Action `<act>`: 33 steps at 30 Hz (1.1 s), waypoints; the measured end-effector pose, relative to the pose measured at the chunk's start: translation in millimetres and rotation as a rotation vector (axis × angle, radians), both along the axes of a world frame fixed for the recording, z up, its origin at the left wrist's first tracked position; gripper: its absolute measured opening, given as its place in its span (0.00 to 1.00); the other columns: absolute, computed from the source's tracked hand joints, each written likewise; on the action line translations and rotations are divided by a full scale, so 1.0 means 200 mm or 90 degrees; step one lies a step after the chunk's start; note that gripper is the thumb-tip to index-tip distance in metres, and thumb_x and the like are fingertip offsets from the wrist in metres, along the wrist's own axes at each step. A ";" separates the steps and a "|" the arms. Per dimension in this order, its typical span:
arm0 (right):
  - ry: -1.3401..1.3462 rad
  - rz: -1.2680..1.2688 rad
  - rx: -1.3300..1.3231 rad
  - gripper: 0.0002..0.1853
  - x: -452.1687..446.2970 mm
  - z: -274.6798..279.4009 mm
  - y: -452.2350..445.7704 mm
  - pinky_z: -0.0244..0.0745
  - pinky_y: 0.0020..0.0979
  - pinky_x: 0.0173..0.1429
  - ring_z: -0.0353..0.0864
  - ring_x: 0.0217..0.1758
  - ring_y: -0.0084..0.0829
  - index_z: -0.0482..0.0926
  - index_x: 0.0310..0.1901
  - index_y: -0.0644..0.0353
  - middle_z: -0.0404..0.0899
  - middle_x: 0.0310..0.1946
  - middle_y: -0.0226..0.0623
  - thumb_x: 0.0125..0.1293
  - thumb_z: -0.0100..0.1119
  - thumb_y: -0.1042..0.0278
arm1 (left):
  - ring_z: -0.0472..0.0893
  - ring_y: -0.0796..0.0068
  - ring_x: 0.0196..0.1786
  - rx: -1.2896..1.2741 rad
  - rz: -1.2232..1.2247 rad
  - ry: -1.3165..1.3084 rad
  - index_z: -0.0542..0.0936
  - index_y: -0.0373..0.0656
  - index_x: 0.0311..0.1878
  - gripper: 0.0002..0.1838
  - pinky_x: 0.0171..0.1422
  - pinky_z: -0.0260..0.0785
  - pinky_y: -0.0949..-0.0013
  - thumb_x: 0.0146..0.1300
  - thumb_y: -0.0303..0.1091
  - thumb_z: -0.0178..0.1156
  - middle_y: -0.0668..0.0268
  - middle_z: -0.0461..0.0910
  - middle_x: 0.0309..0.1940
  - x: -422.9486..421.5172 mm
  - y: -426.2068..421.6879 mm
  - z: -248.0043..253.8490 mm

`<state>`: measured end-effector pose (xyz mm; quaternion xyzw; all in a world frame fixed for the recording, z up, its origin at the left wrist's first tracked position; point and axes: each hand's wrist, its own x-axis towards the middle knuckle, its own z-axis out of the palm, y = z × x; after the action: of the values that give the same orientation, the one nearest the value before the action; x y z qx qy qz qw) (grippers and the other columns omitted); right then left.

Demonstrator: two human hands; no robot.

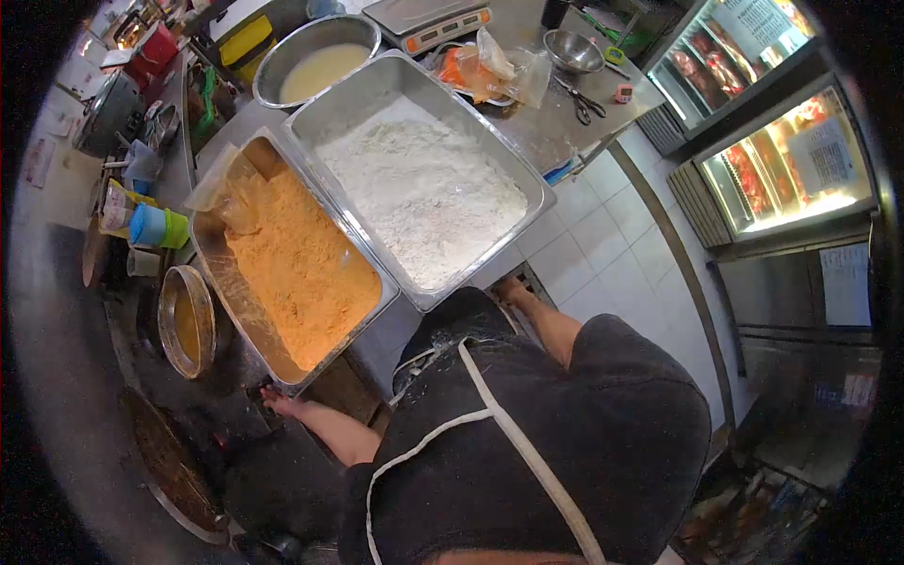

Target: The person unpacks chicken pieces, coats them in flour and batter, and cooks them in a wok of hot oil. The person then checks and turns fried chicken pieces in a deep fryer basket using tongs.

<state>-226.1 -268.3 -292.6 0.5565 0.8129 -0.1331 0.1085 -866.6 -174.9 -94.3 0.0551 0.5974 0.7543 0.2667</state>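
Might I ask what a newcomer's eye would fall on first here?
Probably the bright orange powder in a rectangular silver metal tray, left of centre. Next, the white powder in a second rectangular metal tray, up and to its right. The brightly lit glass display cabinets at upper right also stand out.

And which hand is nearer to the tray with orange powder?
Left. The left hand is by the orange-powder tray, at its near corner; the right hand is farther, near the white-powder tray.

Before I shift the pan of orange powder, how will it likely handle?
The pan should feel stiff, judging by its metal walls. It's probably heavy, given the broad bed of orange powder. That powder's crumbly surface suggests it may slide if tilted.
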 end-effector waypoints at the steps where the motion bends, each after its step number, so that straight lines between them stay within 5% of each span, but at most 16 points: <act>1: 0.106 -0.095 -0.015 0.14 -0.01 0.01 -0.02 0.72 0.37 0.35 0.76 0.30 0.40 0.81 0.31 0.52 0.77 0.23 0.34 0.38 0.62 0.59 | 0.69 0.71 0.57 -0.014 0.002 -0.027 0.69 0.44 0.58 0.25 0.68 0.52 0.62 0.70 0.48 0.29 0.67 0.68 0.58 -0.01 0.00 0.00; 4: 0.430 -0.367 -0.061 0.14 -0.05 0.02 -0.05 0.71 0.39 0.31 0.75 0.27 0.43 0.81 0.32 0.53 0.76 0.20 0.39 0.40 0.62 0.59 | 0.70 0.71 0.55 -0.034 0.026 0.009 0.70 0.43 0.56 0.27 0.68 0.52 0.62 0.70 0.49 0.28 0.67 0.71 0.55 0.10 0.00 0.11; 6: 0.541 -0.456 -0.077 0.14 -0.03 0.04 -0.06 0.71 0.40 0.29 0.75 0.26 0.44 0.81 0.32 0.53 0.75 0.19 0.41 0.40 0.61 0.59 | 0.70 0.71 0.54 -0.026 0.013 -0.002 0.71 0.42 0.55 0.27 0.66 0.53 0.62 0.70 0.50 0.28 0.67 0.72 0.53 -0.05 0.00 -0.04; 8: 0.098 -0.005 -0.022 0.13 -0.01 0.05 -0.06 0.71 0.34 0.29 0.75 0.25 0.32 0.75 0.40 0.60 0.75 0.22 0.38 0.52 0.59 0.70 | 0.70 0.71 0.53 -0.019 -0.003 -0.013 0.71 0.42 0.53 0.27 0.65 0.55 0.62 0.70 0.50 0.28 0.67 0.73 0.51 -0.13 0.00 -0.13; 9: 0.100 -0.006 -0.020 0.13 -0.03 0.09 -0.05 0.71 0.34 0.29 0.75 0.25 0.32 0.75 0.40 0.60 0.75 0.22 0.38 0.52 0.59 0.70 | 0.71 0.70 0.52 -0.042 -0.003 -0.001 0.72 0.43 0.51 0.27 0.64 0.56 0.61 0.70 0.51 0.28 0.66 0.73 0.49 -0.15 0.00 -0.15; 13: 0.200 -0.213 -0.192 0.13 -0.05 0.17 -0.03 0.70 0.34 0.36 0.75 0.31 0.31 0.75 0.41 0.61 0.76 0.27 0.39 0.54 0.59 0.67 | 0.67 0.63 0.57 -0.068 -0.016 -0.022 0.75 0.53 0.45 0.25 0.62 0.56 0.50 0.65 0.58 0.35 0.67 0.71 0.50 -0.02 -0.01 -0.06; 22: 0.435 -0.676 -0.471 0.16 -0.12 0.37 0.10 0.67 0.35 0.52 0.74 0.46 0.29 0.75 0.43 0.62 0.77 0.37 0.41 0.58 0.58 0.60 | 0.74 0.69 0.42 -0.078 -0.078 -0.077 0.73 0.47 0.46 0.29 0.52 0.65 0.60 0.62 0.63 0.40 0.68 0.76 0.39 0.01 -0.11 0.00; 23: 0.441 -0.698 -0.484 0.16 -0.13 0.39 0.10 0.66 0.35 0.54 0.74 0.47 0.28 0.75 0.43 0.63 0.77 0.38 0.42 0.58 0.57 0.59 | 0.73 0.71 0.43 -0.168 -0.145 -0.084 0.73 0.46 0.47 0.28 0.50 0.66 0.62 0.61 0.62 0.42 0.68 0.75 0.41 -0.03 -0.15 -0.03; 25: 0.443 -0.657 -0.463 0.16 -0.13 0.35 0.10 0.67 0.36 0.53 0.74 0.47 0.28 0.75 0.43 0.63 0.77 0.38 0.42 0.58 0.57 0.60 | 0.70 0.68 0.51 -0.020 -0.186 -0.168 0.71 0.43 0.51 0.25 0.50 0.66 0.64 0.61 0.53 0.45 0.63 0.73 0.47 0.39 -0.17 0.30; 26: 0.447 -0.621 -0.453 0.16 -0.13 0.32 0.09 0.67 0.36 0.53 0.74 0.47 0.28 0.75 0.43 0.63 0.77 0.37 0.41 0.59 0.57 0.60 | 0.69 0.64 0.55 0.024 -0.261 -0.158 0.68 0.42 0.57 0.26 0.58 0.63 0.62 0.60 0.49 0.49 0.60 0.69 0.54 0.31 -0.25 0.05; 29: 0.497 -0.575 -0.487 0.15 -0.11 0.26 0.15 0.67 0.36 0.53 0.74 0.46 0.29 0.75 0.42 0.63 0.78 0.37 0.41 0.59 0.57 0.61 | 0.64 0.67 0.60 -0.552 -0.407 0.470 0.63 0.39 0.61 0.29 0.63 0.57 0.66 0.59 0.42 0.53 0.59 0.65 0.58 0.36 -0.58 -0.34; 30: 0.506 -0.590 -0.516 0.15 -0.07 0.23 0.18 0.68 0.36 0.52 0.74 0.46 0.29 0.75 0.42 0.63 0.78 0.37 0.41 0.59 0.57 0.61 | 0.69 0.67 0.54 -0.460 -0.350 0.198 0.65 0.41 0.58 0.25 0.57 0.61 0.66 0.60 0.42 0.51 0.59 0.68 0.55 0.39 -0.65 -0.44; 32: 0.486 -0.605 -0.554 0.14 0.00 0.24 0.30 0.68 0.36 0.52 0.74 0.45 0.29 0.75 0.42 0.63 0.78 0.37 0.41 0.59 0.57 0.62 | 0.78 0.67 0.44 -0.181 0.009 -0.323 0.70 0.43 0.52 0.18 0.46 0.68 0.66 0.63 0.43 0.48 0.60 0.74 0.49 0.52 -0.72 -0.48; 33: 0.468 -0.610 -0.565 0.14 0.03 0.24 0.37 0.68 0.36 0.52 0.75 0.45 0.29 0.75 0.42 0.63 0.78 0.37 0.41 0.59 0.57 0.62 | 0.80 0.68 0.39 -0.137 0.090 -0.363 0.70 0.45 0.49 0.15 0.41 0.69 0.67 0.63 0.42 0.48 0.62 0.78 0.44 0.61 -0.73 -0.44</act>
<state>-220.6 -194.5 -244.1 0.6732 0.3352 -0.6586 -0.0256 -745.4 -320.8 -183.2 -0.2285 0.5771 0.6886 0.3748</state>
